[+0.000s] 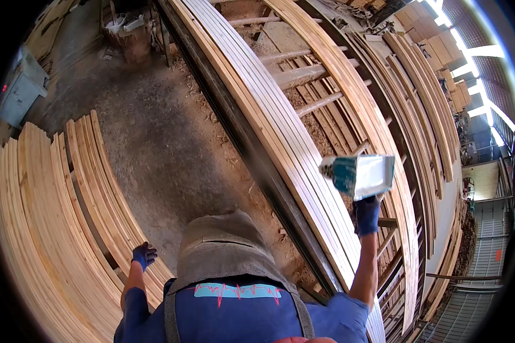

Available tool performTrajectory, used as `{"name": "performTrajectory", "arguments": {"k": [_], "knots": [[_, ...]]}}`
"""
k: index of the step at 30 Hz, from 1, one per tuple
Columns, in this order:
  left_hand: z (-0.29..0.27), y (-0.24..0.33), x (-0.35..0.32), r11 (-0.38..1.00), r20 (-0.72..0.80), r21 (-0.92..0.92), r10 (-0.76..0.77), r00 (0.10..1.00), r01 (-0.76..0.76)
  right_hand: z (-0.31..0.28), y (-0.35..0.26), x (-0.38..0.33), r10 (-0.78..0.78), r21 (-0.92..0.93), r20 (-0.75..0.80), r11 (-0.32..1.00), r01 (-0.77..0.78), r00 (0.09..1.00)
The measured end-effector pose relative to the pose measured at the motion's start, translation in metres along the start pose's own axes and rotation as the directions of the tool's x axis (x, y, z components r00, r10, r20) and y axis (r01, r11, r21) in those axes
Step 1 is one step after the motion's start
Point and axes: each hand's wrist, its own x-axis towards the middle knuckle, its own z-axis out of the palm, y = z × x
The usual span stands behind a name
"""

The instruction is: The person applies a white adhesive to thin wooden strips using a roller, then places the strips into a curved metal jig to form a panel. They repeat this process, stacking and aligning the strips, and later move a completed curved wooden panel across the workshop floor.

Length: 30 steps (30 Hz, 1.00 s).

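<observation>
My right hand (367, 217), in a blue glove, is raised over the rack of boards and closed on a teal-and-white boxy container (372, 176). The container lies tipped on its side, with a pale, flat face toward me and a short mottled spout at its left end. Part of its underside is hidden by my fingers. At my left side, my left hand (145, 255), also gloved in blue, hangs beside the edge of a stack of light wooden boards (46, 228). Its fingers are loosely bent and apart, with nothing visible in them; I cannot tell whether it touches the boards.
Long pale planks (274, 123) run diagonally along a dark metal rail (240, 140). Beyond them, a lone strip of boards (349, 74) rests on rollers (320, 104). More timber (423, 97) lies farther right. A grey cabinet (22, 86) stands far left; sawdust covers parts of the floor.
</observation>
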Motion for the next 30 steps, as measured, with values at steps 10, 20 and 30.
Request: {"name": "performTrajectory", "arguments": {"k": [10,20,30], "knots": [[0.037,0.046,0.006,0.997,0.071,-0.020,-0.078,0.994,0.079,0.069,-0.009,-0.011,-0.263,-0.478,0.297,0.791,0.381,0.918],[0.012,0.209,0.019,0.994,0.120,-0.101,0.063,0.991,-0.051,0.236,-0.124,0.130,-0.297,-0.504,0.412,0.714,0.487,0.861],[-0.080,0.420,0.057,0.971,0.066,-0.187,0.161,0.985,-0.147,0.478,-0.272,0.286,-0.340,-0.509,0.434,0.672,0.539,0.834]]}}
